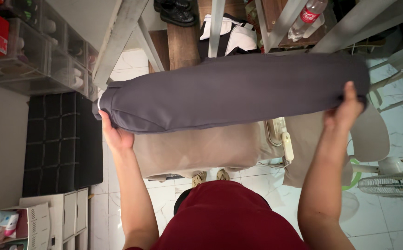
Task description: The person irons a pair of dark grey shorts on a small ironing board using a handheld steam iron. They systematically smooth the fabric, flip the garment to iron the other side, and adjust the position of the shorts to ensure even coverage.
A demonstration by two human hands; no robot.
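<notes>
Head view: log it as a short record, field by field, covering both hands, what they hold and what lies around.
left hand: grips one end of the grey garment, fingers curled under it
right hand: grips the other end, arm raised
garment: folded lengthwise, held stretched out level between the hands
below it: ironing board with beige cover
left side: black ottoman on the floor
right side: white fan
top: plastic bottle; black shoes

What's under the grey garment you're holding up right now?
Under the grey garment lies an ironing board with a beige cover; a white iron rest shows at its right end. The board's far part is hidden by the garment.
</notes>
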